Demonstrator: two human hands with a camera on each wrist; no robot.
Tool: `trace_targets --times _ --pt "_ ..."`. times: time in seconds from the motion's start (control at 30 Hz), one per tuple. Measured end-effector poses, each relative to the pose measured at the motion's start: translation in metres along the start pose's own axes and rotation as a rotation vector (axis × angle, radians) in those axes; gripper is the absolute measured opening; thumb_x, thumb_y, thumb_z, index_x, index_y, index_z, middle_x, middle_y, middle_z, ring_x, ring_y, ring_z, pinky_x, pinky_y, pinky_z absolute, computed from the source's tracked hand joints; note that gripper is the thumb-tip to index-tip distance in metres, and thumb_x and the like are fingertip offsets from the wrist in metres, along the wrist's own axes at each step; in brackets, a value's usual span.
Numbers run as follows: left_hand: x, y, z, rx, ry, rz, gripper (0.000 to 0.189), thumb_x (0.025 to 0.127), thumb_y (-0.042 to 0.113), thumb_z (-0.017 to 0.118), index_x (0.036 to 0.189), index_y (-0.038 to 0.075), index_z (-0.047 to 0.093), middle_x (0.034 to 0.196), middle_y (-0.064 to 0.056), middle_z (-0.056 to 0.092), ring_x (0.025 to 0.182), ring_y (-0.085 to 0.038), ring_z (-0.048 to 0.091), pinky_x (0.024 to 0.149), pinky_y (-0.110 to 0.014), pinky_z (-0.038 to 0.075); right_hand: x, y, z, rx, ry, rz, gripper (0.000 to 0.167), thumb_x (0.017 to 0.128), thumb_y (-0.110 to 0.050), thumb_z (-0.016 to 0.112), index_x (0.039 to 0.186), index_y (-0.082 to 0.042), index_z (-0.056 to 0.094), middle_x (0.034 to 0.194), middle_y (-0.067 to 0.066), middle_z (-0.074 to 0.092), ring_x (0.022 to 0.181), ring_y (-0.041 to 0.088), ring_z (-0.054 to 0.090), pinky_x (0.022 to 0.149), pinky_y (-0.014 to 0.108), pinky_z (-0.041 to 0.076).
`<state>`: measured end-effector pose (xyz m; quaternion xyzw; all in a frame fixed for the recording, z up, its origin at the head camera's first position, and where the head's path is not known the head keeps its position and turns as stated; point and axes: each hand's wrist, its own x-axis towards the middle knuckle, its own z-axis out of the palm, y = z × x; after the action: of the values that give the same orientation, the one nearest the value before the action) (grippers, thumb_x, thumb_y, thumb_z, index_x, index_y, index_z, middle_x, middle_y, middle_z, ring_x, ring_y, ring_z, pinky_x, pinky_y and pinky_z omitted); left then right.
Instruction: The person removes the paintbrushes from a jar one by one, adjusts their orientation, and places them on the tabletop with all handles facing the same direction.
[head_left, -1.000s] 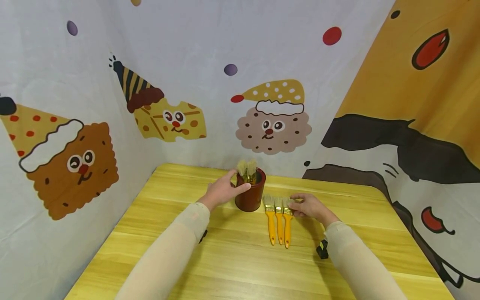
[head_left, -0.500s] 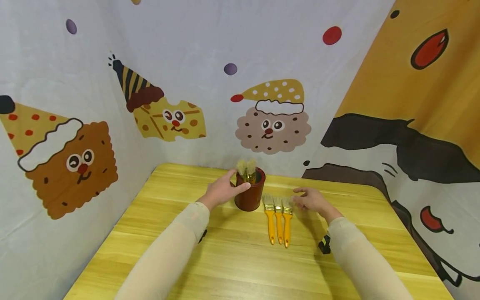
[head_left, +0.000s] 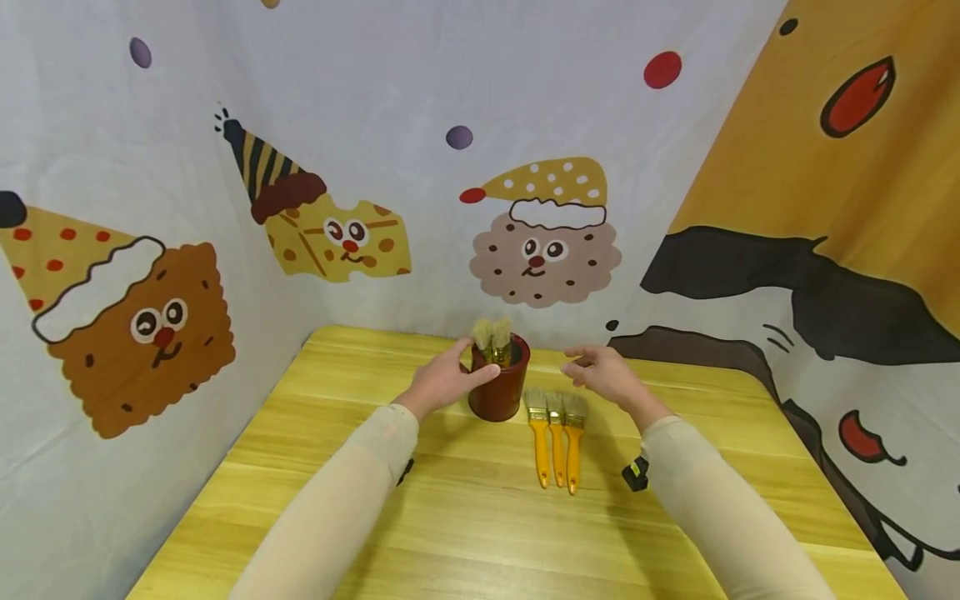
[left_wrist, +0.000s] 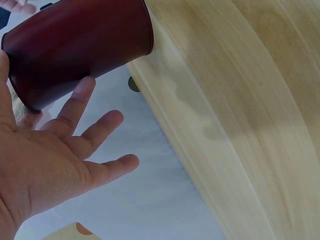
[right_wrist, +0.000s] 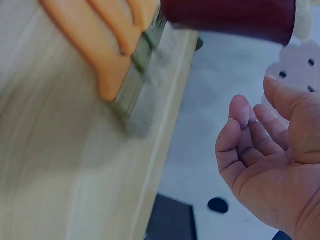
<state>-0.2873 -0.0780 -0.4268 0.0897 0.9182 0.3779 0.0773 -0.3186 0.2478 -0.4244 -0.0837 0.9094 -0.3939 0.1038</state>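
A dark red round cup (head_left: 501, 398) stands toward the back of the table, and paintbrushes (head_left: 501, 335) show their pale bristles above its rim. My left hand (head_left: 442, 383) holds the cup's left side between thumb and forefinger; in the left wrist view its other fingers spread away from the cup wall (left_wrist: 85, 42). Right of the cup, three flat paintbrushes (head_left: 557, 450) with orange handles lie side by side, bristles to the back. My right hand (head_left: 603, 375) hovers behind and right of them, fingers loosely bent, palm bare in the right wrist view (right_wrist: 265, 155).
The wood-grain table (head_left: 450, 525) ends at the back against a white cloth (head_left: 375, 100) printed with cartoon figures. The cloth also runs along the left side. A small black device (head_left: 636, 474) shows beneath the right wrist.
My right hand has come off the rightmost paintbrush, lifted, and moved back and then left toward the cup. My left hand stays at the cup, and the three brushes lie still.
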Motion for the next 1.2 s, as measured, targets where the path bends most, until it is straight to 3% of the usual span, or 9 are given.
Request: trace_targets --times 0.47,0.83,1.07,1.2 --pt "0.002 0.001 0.002 -0.007 -0.002 -0.001 0.093 0.099 0.072 0.060 0.172 0.027 0.025 0.147 -0.011 0.066 0.124 -0.030 0.069 0.110 -0.060 0.050 -0.003 -0.044 0.017 0.019 -0.081 -0.119 0.049 0.108 -0.032 0.067 0.152 -0.012 0.059 0.135 0.016 0.072 0.112 0.032 0.074 0.101 0.053 0.060" --pt "-0.001 0.002 0.000 -0.023 -0.005 -0.008 0.094 0.099 0.071 0.061 0.172 0.025 0.024 0.149 -0.013 0.064 0.126 -0.031 0.068 0.108 -0.060 0.052 -0.004 -0.046 0.024 0.072 -0.096 -0.119 0.050 0.107 -0.030 0.069 0.153 -0.017 0.057 0.131 0.013 0.074 0.117 0.041 0.071 0.099 0.052 0.060" --pt "-0.001 0.002 -0.001 -0.029 -0.005 -0.006 0.094 0.099 0.071 0.062 0.172 0.025 0.025 0.150 -0.013 0.064 0.125 -0.031 0.068 0.108 -0.059 0.053 -0.003 -0.045 0.025 0.072 -0.092 -0.134 0.050 0.107 -0.030 0.069 0.153 -0.014 0.057 0.130 0.015 0.074 0.108 0.030 0.074 0.101 0.054 0.059" --pt "-0.001 0.002 -0.001 -0.025 -0.005 -0.002 0.094 0.099 0.072 0.061 0.172 0.025 0.025 0.150 -0.012 0.064 0.125 -0.031 0.069 0.107 -0.059 0.053 -0.003 -0.045 0.028 0.076 -0.092 -0.119 0.045 0.107 -0.028 0.068 0.148 -0.013 0.060 0.131 0.016 0.073 0.115 0.040 0.072 0.105 0.059 0.057"
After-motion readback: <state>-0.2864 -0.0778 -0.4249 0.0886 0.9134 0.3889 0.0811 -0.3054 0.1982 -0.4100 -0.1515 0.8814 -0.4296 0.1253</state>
